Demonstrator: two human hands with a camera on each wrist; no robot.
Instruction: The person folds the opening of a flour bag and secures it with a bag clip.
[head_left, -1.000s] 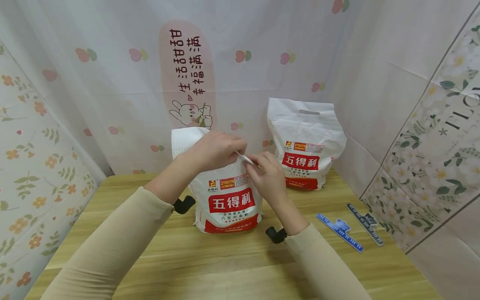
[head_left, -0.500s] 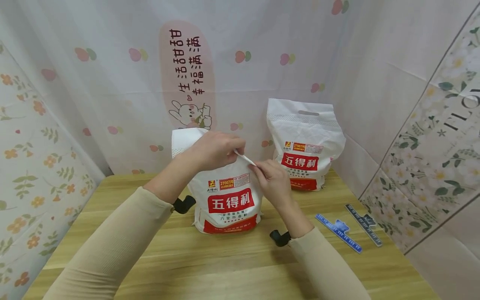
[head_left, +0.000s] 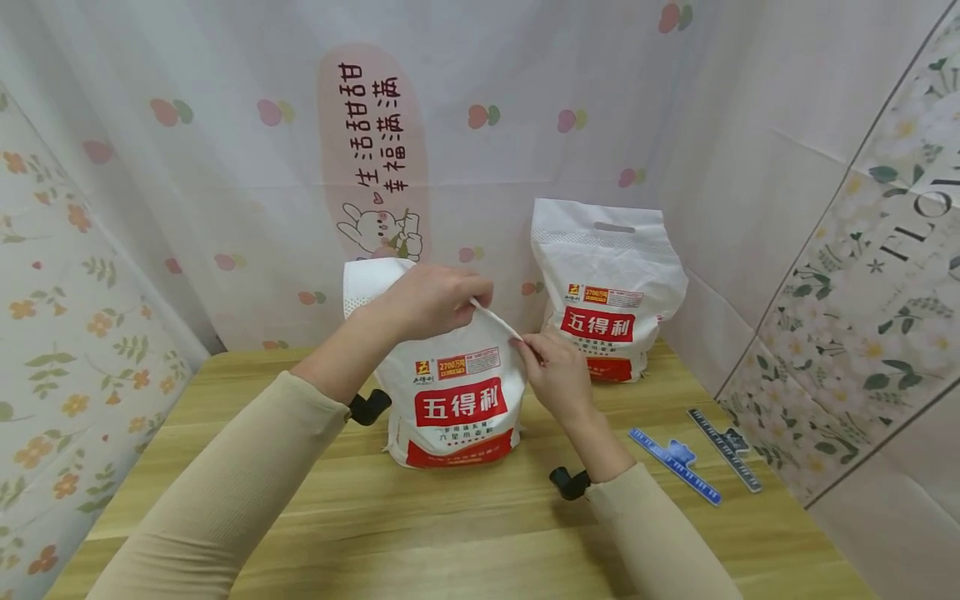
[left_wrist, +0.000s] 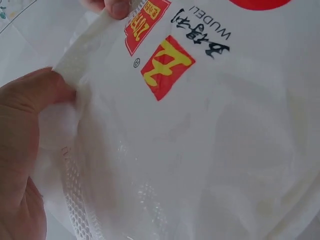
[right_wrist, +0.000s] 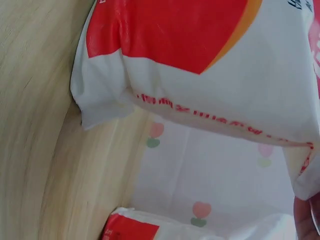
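Note:
A white flour bag (head_left: 461, 400) with red printing stands upright on the table, its top folded over. My left hand (head_left: 442, 300) grips that top edge near the middle. To its left, the perforated white handle strip (head_left: 367, 279) sticks up. My right hand (head_left: 558, 367) pinches the right end of the edge, so a thin straight fold runs between both hands. In the left wrist view, the left thumb (left_wrist: 60, 87) presses on the bag's plastic (left_wrist: 150, 150). In the right wrist view, only some right-hand fingers (right_wrist: 302, 220) show at the bag's corner.
A second, similar flour bag (head_left: 607, 292) stands behind to the right, its handle strip upright. A blue sealing clip (head_left: 675, 465) and a dark grey one (head_left: 726, 450) lie on the wooden table (head_left: 420, 533) at right. Patterned curtains (head_left: 480, 167) enclose the back and sides.
My right hand has slid right and slightly down along the bag's top edge, so more of the fold shows between the hands. My left hand has stayed in nearly the same place.

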